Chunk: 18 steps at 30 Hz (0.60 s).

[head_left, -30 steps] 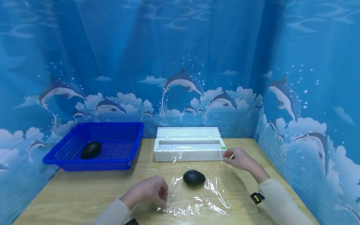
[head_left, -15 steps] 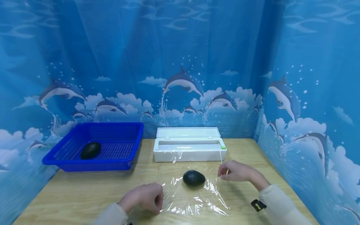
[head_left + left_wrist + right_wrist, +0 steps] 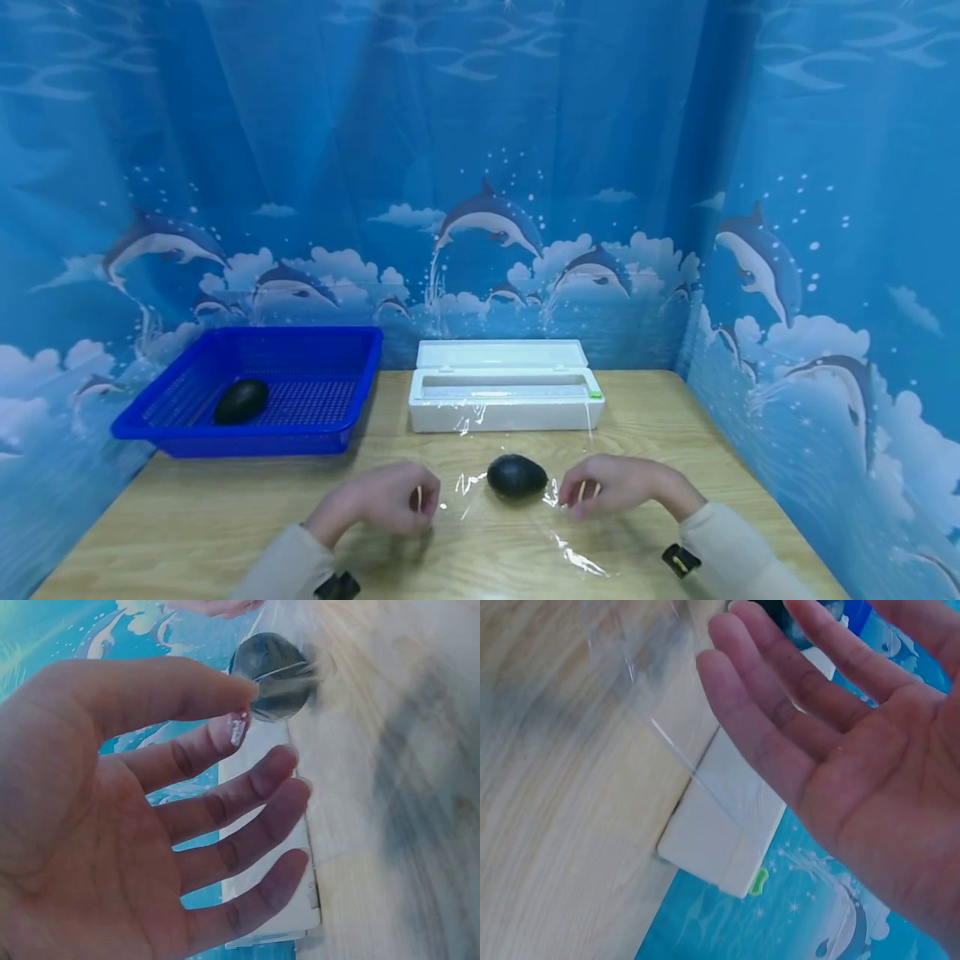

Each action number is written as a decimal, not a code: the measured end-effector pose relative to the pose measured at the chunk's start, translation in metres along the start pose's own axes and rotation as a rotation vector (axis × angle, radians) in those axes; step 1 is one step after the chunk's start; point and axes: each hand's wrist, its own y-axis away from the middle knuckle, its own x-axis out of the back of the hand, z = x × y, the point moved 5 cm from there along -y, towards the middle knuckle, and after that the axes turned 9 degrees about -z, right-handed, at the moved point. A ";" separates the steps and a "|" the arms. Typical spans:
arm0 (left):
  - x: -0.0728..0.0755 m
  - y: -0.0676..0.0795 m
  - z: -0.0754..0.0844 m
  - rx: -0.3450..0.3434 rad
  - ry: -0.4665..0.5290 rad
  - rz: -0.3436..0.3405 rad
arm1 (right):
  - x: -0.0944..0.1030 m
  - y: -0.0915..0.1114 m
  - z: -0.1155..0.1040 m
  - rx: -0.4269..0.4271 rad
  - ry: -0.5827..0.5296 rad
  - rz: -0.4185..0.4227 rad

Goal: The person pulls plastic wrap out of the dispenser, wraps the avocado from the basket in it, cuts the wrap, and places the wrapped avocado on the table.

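OK so the left hand point(image 3: 390, 497) is pinching a bit of clear film point(image 3: 471, 482) between thumb and index finger — there's a little crinkled glint right at the tips in the left wrist view — with the other three fingers loosely fanned out. The right hand point(image 3: 611, 486) is harder to call: from the head view thumb and index look drawn in towards each other near the film, but the right wrist view cuts off both tips at the top, so I can't tell whether anything's between them.

The dark fruit point(image 3: 516, 477), avocado-shaped, sits between the two hands, closer to the right one. In the left wrist view a film edge crosses in front of it. The film itself is nearly invisible, just a few shiny streaks, so most of its outline is a mystery from here.

Behind that there's a white box point(image 3: 517, 418), lid up, film hanging down its front, green tab point(image 3: 596, 395) at the right end. Off to the left on the desk point(image 3: 187, 525) is a blue basket point(image 3: 240, 437) with a second fruit point(image 3: 242, 401) in it. Both sleeves run out of frame at the bottom.
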 end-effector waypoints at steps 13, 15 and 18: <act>0.022 -0.004 0.001 -0.045 -0.006 0.140 | -0.014 -0.009 -0.011 -0.063 -0.129 0.001; 0.023 -0.004 0.001 -0.054 0.004 0.144 | -0.014 -0.010 -0.013 -0.072 -0.103 0.005; 0.025 -0.003 0.000 -0.056 0.011 0.151 | -0.014 -0.008 -0.016 -0.057 -0.031 0.008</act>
